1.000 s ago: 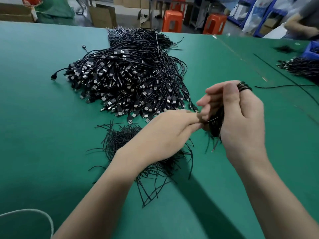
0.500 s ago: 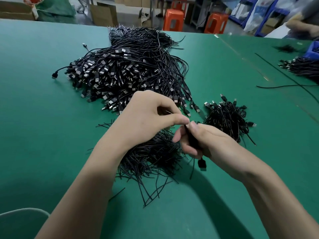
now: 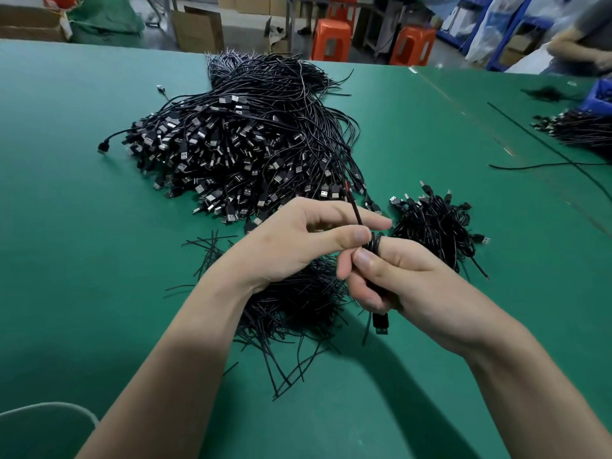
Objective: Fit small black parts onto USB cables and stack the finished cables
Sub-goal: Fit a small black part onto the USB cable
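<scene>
My right hand (image 3: 407, 279) grips one black USB cable, whose plug (image 3: 381, 323) hangs below the fist. Small black rings (image 3: 374, 243) sit on that hand's forefinger. My left hand (image 3: 298, 240) pinches the cable's thin free end (image 3: 354, 210) between thumb and forefinger, and the end points up and away. A big heap of black USB cables (image 3: 245, 144) lies behind the hands. A smaller stack of cables (image 3: 437, 223) lies to the right of the hands. Under my left wrist lies a pile of thin black strips (image 3: 298, 309).
The green table (image 3: 82, 260) runs wide to the left and near side. More cable piles (image 3: 583, 127) and a blue bin (image 3: 601, 94) sit at the far right, where another person (image 3: 583, 34) stands. Orange stools (image 3: 331, 38) stand beyond the far edge.
A second ago my right hand held a bundle of cables up; that bundle now lies on the table at the right. Both hands have since closed on a single cable, its end now raised.
</scene>
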A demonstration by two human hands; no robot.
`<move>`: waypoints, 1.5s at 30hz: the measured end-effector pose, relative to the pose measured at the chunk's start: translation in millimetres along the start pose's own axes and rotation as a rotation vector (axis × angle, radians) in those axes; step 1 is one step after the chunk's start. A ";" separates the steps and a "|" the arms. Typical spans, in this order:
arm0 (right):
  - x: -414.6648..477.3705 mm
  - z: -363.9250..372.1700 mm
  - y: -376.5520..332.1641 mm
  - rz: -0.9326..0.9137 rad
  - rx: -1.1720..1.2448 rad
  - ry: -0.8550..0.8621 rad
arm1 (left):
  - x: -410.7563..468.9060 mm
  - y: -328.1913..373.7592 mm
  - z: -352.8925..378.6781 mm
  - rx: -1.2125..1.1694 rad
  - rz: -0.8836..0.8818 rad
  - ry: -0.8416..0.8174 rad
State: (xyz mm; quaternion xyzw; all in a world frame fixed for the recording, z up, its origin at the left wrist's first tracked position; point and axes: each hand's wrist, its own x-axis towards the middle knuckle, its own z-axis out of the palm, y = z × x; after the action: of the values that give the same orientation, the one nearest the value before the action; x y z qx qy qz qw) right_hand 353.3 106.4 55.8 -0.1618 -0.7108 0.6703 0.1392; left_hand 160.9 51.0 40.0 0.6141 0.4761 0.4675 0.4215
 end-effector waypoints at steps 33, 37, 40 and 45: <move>11.0 26.2 19.8 0.021 -0.292 0.500 | 8.7 -0.9 5.2 -0.063 0.033 0.386; 11.5 29.8 18.5 0.047 -0.251 0.367 | 8.0 -1.6 4.7 -0.031 0.024 0.376; 9.8 29.0 17.5 0.064 -0.242 0.348 | 8.7 -0.2 6.0 -0.040 0.025 0.397; 10.3 29.8 18.6 0.080 -0.229 0.407 | 10.3 -1.7 9.4 -0.009 0.028 0.373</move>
State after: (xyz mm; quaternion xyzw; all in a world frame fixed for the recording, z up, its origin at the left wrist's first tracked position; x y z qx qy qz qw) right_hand 332.3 84.6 35.2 -0.3361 -0.7326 0.5439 0.2337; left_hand 170.9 60.8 38.2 0.5216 0.5352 0.5812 0.3221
